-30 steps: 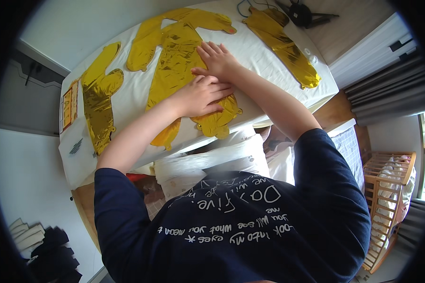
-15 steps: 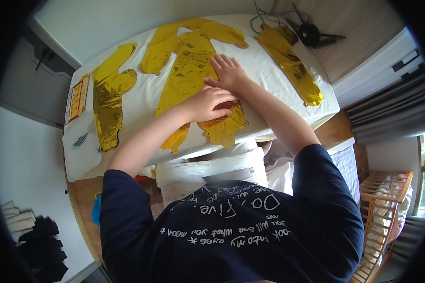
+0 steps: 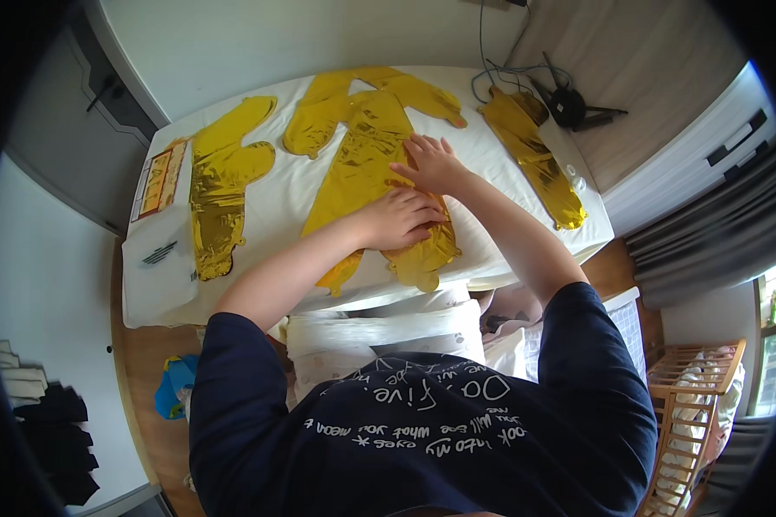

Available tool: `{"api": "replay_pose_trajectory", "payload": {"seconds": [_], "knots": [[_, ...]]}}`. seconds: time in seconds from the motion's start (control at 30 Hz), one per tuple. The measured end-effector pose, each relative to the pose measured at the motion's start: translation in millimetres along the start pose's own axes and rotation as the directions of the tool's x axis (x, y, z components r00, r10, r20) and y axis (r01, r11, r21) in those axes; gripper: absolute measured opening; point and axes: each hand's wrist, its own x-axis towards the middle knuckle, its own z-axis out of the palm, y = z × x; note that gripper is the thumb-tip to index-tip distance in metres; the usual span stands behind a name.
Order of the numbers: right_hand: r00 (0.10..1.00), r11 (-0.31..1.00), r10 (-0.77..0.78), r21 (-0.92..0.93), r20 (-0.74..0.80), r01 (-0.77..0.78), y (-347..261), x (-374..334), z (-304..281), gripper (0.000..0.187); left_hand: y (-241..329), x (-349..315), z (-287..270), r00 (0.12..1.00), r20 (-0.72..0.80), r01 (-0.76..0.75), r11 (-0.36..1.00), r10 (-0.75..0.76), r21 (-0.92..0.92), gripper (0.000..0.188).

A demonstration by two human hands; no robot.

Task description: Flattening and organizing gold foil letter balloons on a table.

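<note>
A flat gold foil balloon (image 3: 362, 159), broad and with spread legs, lies across the middle of the table. My left hand (image 3: 398, 218) rests palm down on its lower right leg, fingers slightly spread and curved. Just beyond it, my right hand (image 3: 435, 164) lies on the balloon's right edge with its fingers apart. Neither hand holds anything; what lies under the palms is hidden. To the left is another flat gold foil balloon (image 3: 217, 198) shaped like a letter F. A narrow gold foil balloon (image 3: 539, 164) lies at the right.
A white cloth covers the table (image 3: 276, 233). A printed packet (image 3: 161, 179) and a clear plastic bag (image 3: 159, 254) lie along its left side. A black router (image 3: 569, 108) with cables stands at the back right. A wooden cot (image 3: 690, 414) is on the floor at right.
The view has tilted, so the table sits lower in the picture. Both hands stay on the middle balloon, with only slight shifts of the fingers. The balloons lie as before.
</note>
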Motion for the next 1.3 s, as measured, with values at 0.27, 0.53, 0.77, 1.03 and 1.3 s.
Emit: {"api": "replay_pose_trajectory", "payload": {"seconds": [0.27, 0.53, 0.77, 1.03, 1.3], "knots": [[0.993, 0.971, 0.097, 0.227, -0.072, -0.078, 15.5, 28.7, -3.8, 0.038, 1.7, 0.0, -0.7, 0.999, 0.022, 0.026, 1.0, -0.025, -0.016, 0.041], [0.981, 0.998, -0.045, 0.028, -0.189, 0.051, 14.5, 23.2, 4.3, 0.043, 1.6, -3.2, -0.7, 1.0, 0.005, 0.021, 1.0, -0.021, -0.014, 0.04], [0.979, 0.994, -0.082, -0.083, -0.185, 0.068, 17.0, 24.2, 10.0, 0.067, 2.0, -2.5, -1.3, 0.999, 0.02, 0.029, 0.999, -0.028, -0.022, 0.041], [0.993, 0.987, -0.061, -0.156, -0.102, 0.044, 12.5, 22.8, 7.5, 0.079, 3.1, -2.3, -1.8, 0.999, 0.027, 0.041, 0.999, -0.04, -0.024, 0.041], [0.996, 0.978, -0.063, -0.203, -0.067, 0.048, 5.4, 24.3, -2.7, 0.081, 2.2, -1.3, -1.3, 0.999, 0.017, 0.041, 0.999, -0.041, -0.012, 0.04]]}}
